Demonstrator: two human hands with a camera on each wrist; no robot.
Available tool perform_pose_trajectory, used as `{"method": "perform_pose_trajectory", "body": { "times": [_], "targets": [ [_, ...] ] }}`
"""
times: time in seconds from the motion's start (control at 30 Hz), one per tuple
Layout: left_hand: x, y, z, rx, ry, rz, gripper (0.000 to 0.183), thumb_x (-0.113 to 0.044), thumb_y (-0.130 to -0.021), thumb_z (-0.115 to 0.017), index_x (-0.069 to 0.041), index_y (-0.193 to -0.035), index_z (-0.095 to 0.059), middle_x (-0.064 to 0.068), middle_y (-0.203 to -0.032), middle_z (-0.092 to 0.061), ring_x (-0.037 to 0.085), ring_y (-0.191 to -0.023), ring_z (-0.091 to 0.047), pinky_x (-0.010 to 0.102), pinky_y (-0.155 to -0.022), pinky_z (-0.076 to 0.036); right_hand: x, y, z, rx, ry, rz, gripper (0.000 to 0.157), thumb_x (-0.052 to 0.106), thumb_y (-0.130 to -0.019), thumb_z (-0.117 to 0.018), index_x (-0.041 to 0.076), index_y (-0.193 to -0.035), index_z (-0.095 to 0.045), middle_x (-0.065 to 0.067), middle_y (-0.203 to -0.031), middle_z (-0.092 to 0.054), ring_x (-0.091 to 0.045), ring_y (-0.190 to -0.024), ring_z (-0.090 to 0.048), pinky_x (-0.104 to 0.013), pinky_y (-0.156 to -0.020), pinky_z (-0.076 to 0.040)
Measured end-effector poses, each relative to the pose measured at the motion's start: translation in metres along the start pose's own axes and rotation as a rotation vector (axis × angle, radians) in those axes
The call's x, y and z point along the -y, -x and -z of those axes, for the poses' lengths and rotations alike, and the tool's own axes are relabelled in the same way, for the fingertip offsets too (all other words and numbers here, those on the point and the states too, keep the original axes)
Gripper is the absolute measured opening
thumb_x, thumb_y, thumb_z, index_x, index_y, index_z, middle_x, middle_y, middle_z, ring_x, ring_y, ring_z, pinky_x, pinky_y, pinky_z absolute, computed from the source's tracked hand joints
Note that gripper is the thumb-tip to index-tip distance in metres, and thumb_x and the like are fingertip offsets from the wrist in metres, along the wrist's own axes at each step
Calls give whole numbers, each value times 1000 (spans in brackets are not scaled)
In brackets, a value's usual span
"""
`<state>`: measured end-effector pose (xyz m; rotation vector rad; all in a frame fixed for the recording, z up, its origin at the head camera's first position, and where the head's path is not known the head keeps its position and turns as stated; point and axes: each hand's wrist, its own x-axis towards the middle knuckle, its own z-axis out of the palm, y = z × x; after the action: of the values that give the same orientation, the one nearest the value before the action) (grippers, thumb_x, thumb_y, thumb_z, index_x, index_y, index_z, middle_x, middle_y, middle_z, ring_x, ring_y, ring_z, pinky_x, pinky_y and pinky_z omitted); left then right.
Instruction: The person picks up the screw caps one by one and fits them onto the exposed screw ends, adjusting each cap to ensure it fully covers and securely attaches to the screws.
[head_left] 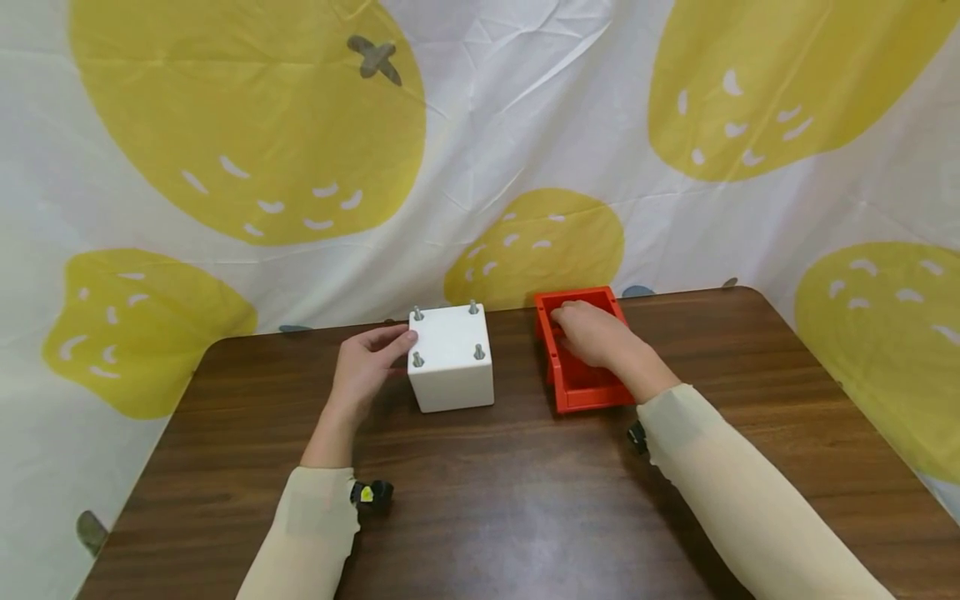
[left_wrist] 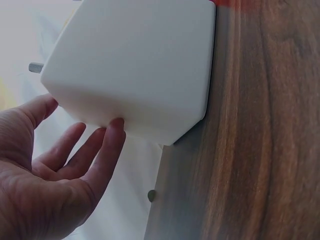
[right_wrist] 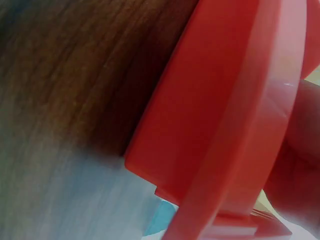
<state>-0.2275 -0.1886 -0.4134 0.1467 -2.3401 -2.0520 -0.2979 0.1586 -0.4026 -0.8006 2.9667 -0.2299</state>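
A white block (head_left: 450,358) with an upright threaded stud near each top corner stands on the table. At its left side, my left hand (head_left: 363,362) steadies it with the thumb on the top edge. In the left wrist view, the left fingers (left_wrist: 107,150) are spread, their tips against the block's side. My right hand (head_left: 592,333) reaches down into a red plastic bin (head_left: 573,400) to the right of the block. The bin's wall hides most of that hand in the right wrist view, and whether its fingertips pinch something I cannot tell.
A dark wood-grain table (head_left: 480,500) with rounded far corners lies under everything. Behind its far edge hangs a white cloth (head_left: 480,125) printed with yellow fruit. Black wrist cameras sit below both sleeves. The bin stands a short gap away from the block.
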Motion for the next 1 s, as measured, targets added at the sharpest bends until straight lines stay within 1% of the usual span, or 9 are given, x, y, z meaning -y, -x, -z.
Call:
{"method": "perform_pose_trajectory", "body": {
  "times": [0.2,0.37,0.53,0.73,0.87,1.0],
  "targets": [
    [1,0,-2,-4,-2,10,50,-34,-98,-80,0,-134,-71,17,-134,-67,26,-110,-68,57,-98,-59,-3,-5,-4,22,-21,-22,7,2,-99,-69,5,-105,-71,-11,-99,-71,-31,-98,-65,-51,-102,-56],
    [1,1,-4,-6,-15,8,49,-35,-98,-81,0,-132,-73,17,-131,-69,23,-106,-68,57,-95,-61,-6,-5,-6,43,-22,-28,10,-1,-100,-63,7,-99,-68,-11,-95,-69,-30,-94,-64,-49,-99,-57],
    [0,1,-6,-8,-6,31,49,-36,-97,-81,0,-130,-74,17,-126,-71,20,-103,-69,54,-91,-63,-10,-6,-9,57,-8,-20,13,-2,-100,-60,8,-95,-65,-10,-91,-67,-30,-92,-64,-47,-95,-58],
    [0,1,-7,-3,-5,77,53,-39,-97,-81,1,-131,-72,17,-128,-71,22,-107,-70,52,-91,-63,-12,-7,-10,63,-8,-18,11,-2,-100,-61,8,-97,-65,-10,-92,-68,-30,-92,-63,-47,-94,-59],
    [1,1,-7,0,-16,87,55,-41,-97,-81,1,-132,-72,18,-128,-71,25,-108,-70,53,-92,-62,-13,-6,-11,64,-13,-18,12,-2,-101,-59,7,-97,-65,-10,-92,-67,-29,-91,-63,-46,-93,-58],
    [2,0,-8,-1,-16,93,56,-41,-97,-81,1,-132,-72,18,-128,-70,26,-109,-70,50,-90,-64,-12,-4,-10,72,-21,-25,14,-2,-102,-58,8,-96,-64,-9,-89,-65,-28,-87,-62,-45,-90,-58]
  ]
}}
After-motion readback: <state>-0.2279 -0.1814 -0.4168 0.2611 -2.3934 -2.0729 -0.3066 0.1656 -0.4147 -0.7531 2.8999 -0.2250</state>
